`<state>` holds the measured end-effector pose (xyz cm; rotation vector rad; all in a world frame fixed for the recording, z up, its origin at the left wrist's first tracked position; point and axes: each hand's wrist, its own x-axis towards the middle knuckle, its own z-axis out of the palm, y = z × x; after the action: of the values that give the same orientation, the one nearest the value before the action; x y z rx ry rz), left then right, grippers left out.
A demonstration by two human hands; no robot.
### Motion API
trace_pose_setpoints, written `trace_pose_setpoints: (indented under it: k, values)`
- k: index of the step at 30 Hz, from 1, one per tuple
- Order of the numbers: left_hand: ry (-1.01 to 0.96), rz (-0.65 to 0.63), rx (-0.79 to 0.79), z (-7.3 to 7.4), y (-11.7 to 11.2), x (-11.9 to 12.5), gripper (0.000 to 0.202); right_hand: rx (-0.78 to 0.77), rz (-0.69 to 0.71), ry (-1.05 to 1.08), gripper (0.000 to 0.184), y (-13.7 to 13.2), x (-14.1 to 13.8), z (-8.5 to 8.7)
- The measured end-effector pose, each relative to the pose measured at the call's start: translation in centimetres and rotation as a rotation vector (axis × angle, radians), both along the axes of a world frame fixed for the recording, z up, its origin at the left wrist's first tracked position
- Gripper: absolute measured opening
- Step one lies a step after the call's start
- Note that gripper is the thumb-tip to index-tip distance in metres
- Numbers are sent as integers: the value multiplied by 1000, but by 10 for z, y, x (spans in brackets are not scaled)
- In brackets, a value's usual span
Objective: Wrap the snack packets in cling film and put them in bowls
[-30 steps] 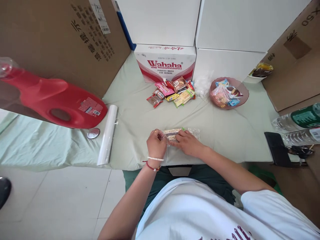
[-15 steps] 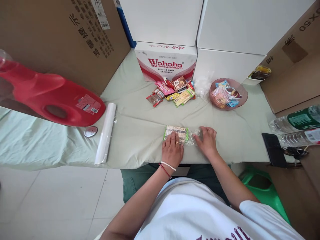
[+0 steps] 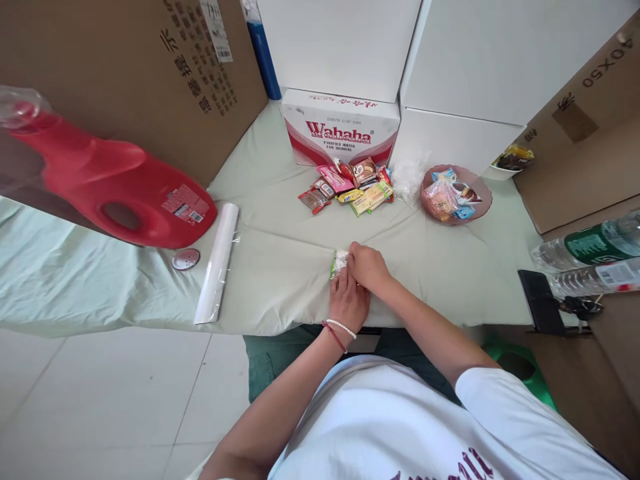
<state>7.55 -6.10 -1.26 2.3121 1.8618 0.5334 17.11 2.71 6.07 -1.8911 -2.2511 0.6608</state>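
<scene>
A small snack pack (image 3: 341,260) with green edges lies on the cloth near the table's front, in a clear plastic bag that is mostly hidden now. My left hand (image 3: 349,301) rests on its lower part, fingers stretched out and pressing down. Across its top right, my right hand (image 3: 371,268) is closed, fingers curled over the pack and touching the left fingertips. The bag's loose end appears to be in that grip. Most of the pack is covered by both hands.
Several wrapped snacks (image 3: 350,187) are heaped before a Wahaha carton (image 3: 340,130). Right of them are crumpled clear bags (image 3: 407,180) and a pink bowl (image 3: 484,200). A film roll (image 3: 217,263), red jug (image 3: 145,193) and round tin (image 3: 186,259) lie left; bottles (image 3: 600,243) lie right.
My right hand has moved left from the bag's loose end onto the pack, folding the plastic over. My left hand has stayed on the pack. The view has shifted slightly.
</scene>
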Motion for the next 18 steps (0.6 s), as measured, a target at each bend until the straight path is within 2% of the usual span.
trace_pose_setpoints:
  k: [3, 6, 8, 11, 13, 18]
  values:
    - [-119, -28, 15, -1, -1, -13, 48, 3, 68, -125, 21, 2, -23, -5]
    - [-339, -159, -14, -1, -5, -37, 45, 67, 121, -164, 25, -14, -25, -14]
    - [-551, -178, -70, 0, -9, -52, 31, 151, 175, -149, 27, -28, -23, -23]
    - [-854, 53, -132, 2, -14, -66, 24, 263, 242, -97, 41, -45, -21, -36]
    - [-959, 207, -125, 3, -17, -68, 22, 290, 244, -75, 51, -49, -21, -41]
    - [-976, 331, -36, 6, -16, -74, 25, 240, 305, -69, 43, -38, -17, -36]
